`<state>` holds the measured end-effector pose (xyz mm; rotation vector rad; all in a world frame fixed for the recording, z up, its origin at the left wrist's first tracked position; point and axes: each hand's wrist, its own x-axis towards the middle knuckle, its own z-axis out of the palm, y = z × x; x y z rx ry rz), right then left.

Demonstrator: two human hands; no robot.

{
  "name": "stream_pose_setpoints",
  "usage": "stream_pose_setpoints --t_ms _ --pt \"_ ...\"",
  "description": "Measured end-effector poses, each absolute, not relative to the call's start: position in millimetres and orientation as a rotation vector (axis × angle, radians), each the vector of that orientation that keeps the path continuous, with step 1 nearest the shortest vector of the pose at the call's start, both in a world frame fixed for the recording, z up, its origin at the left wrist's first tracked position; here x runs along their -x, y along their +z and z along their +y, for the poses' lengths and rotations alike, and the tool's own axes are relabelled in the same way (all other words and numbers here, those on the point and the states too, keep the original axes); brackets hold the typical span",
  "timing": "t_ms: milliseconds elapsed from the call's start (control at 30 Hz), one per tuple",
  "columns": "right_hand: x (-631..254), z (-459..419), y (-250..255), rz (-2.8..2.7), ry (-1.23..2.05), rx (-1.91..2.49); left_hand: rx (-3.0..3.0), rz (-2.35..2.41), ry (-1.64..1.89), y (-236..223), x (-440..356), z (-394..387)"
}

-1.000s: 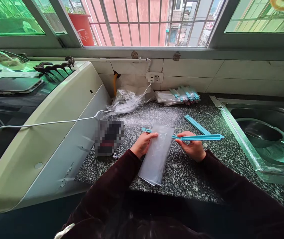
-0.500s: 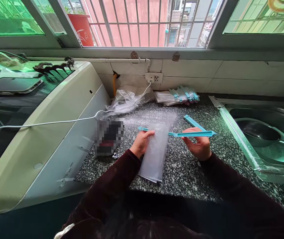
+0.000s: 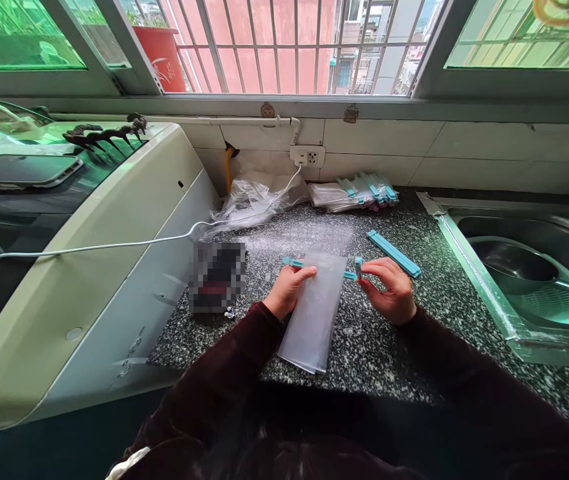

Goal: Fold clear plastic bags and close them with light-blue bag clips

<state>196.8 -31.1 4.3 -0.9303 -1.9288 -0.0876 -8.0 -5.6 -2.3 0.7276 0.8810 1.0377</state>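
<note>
The left hand is pinching the clear bag over the bench while the right hand is gripping the blue clip running behind it, a second clip lying just beyond.

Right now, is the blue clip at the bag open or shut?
Open: one arm of the blue clip runs behind the bag; the right hand holds the other angled away.

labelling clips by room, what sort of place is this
Probably a kitchen: a grey metal sink holding a dark round pan, beside a speckled black-and-white stone countertop.
</note>
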Motion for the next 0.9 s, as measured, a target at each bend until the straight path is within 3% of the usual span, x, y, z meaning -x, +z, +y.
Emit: stream_pose_setpoints --t_ms 900 --pt "-189 -24 -8 -2.03 -0.128 1.024 -0.892 0.886 1.038 -14 5 -7"
